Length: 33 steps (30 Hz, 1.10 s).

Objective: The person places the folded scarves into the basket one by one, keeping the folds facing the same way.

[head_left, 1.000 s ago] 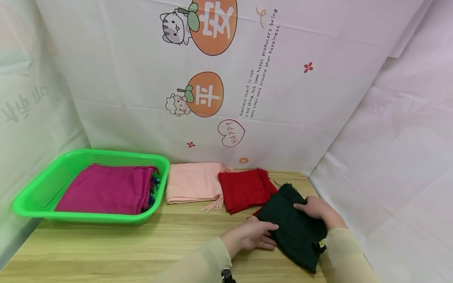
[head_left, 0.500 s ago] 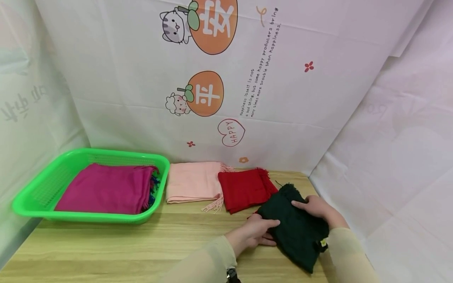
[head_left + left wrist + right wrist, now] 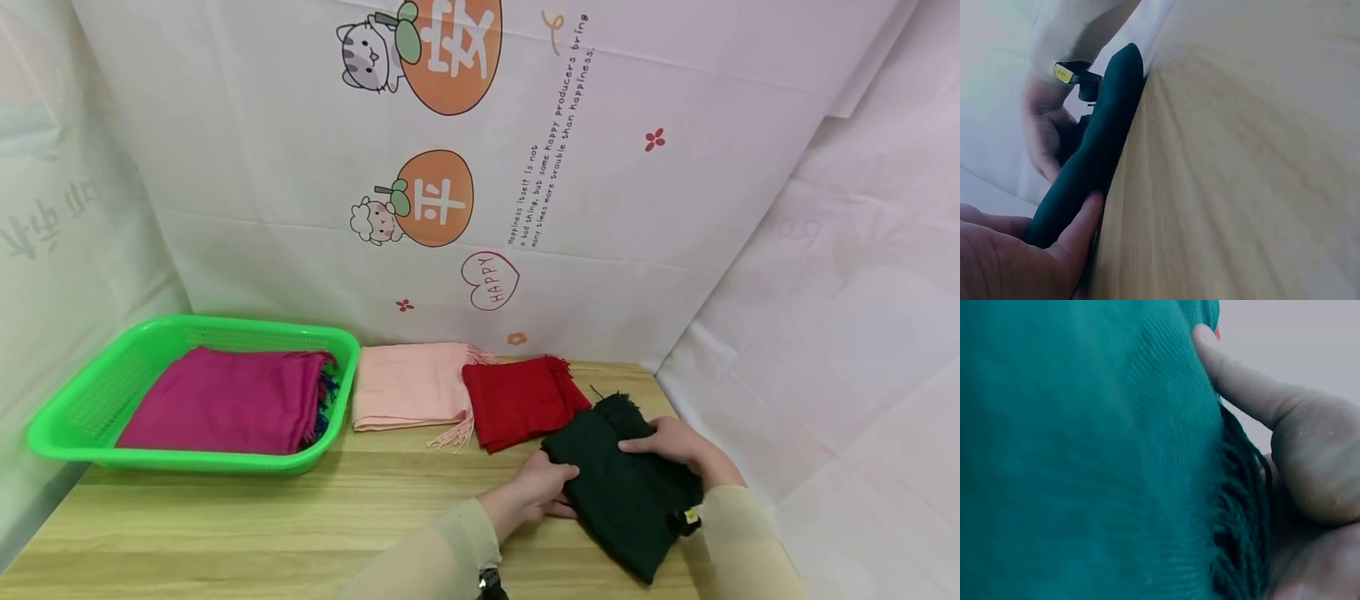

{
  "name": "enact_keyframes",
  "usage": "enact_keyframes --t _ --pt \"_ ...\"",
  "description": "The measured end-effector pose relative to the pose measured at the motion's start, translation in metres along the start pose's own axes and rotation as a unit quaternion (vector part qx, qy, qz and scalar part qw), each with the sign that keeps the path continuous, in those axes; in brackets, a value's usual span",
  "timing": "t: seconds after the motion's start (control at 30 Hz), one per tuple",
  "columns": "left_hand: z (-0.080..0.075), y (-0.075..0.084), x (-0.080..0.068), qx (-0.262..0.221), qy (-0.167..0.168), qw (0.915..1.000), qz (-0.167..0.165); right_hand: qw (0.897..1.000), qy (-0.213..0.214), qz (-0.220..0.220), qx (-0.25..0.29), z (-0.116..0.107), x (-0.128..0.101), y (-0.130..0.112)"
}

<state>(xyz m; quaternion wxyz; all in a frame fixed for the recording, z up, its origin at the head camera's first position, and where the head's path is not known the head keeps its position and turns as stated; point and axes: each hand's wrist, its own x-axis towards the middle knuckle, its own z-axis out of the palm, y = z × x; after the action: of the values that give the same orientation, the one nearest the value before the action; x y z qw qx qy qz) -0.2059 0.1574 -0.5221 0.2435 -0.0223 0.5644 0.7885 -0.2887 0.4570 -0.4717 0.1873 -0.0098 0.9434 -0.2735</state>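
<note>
A folded dark green scarf with a fringed far end lies on the right of the table. My left hand pinches its left edge, thumb on top and fingers partly hidden beneath; the left wrist view shows the scarf's folded edge between that hand's thumb and fingers. On the opposite edge, my right hand holds the scarf with the thumb on top and the other fingers out of sight in the head view. Dark green fringe hangs close to the right palm in the right wrist view.
A folded red scarf lies just beyond the green one, with a folded pink scarf to its left. Farther left stands a green basket holding a magenta scarf. White printed cloth walls the table.
The green scarf has shifted slightly right and toward me, with both hands on it. A bit of red seen earlier by the left hand no longer shows.
</note>
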Motion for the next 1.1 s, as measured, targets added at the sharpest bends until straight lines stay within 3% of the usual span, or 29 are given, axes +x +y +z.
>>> enact_keyframes --t 0.2,0.47,0.57,0.73,1.1 --pt "-0.004 0.006 -0.006 0.015 -0.008 0.9998 0.008 0.999 -0.033 -0.006 0.028 0.001 -0.004 -0.001" --pt "-0.011 0.009 -0.005 -0.051 -0.033 0.9971 -0.047 0.999 -0.033 -0.018 0.016 0.004 -0.003 -0.002" --pt "-0.013 0.008 -0.004 -0.05 -0.039 0.9967 -0.051 0.999 -0.034 -0.025 0.019 0.004 -0.001 -0.001" --pt "-0.012 0.008 -0.007 -0.023 -0.033 0.9987 -0.032 0.998 -0.033 -0.034 0.029 0.006 0.001 0.001" --pt "-0.008 0.005 -0.017 0.055 0.016 0.9981 0.025 0.997 -0.028 -0.055 0.048 0.01 -0.004 0.003"
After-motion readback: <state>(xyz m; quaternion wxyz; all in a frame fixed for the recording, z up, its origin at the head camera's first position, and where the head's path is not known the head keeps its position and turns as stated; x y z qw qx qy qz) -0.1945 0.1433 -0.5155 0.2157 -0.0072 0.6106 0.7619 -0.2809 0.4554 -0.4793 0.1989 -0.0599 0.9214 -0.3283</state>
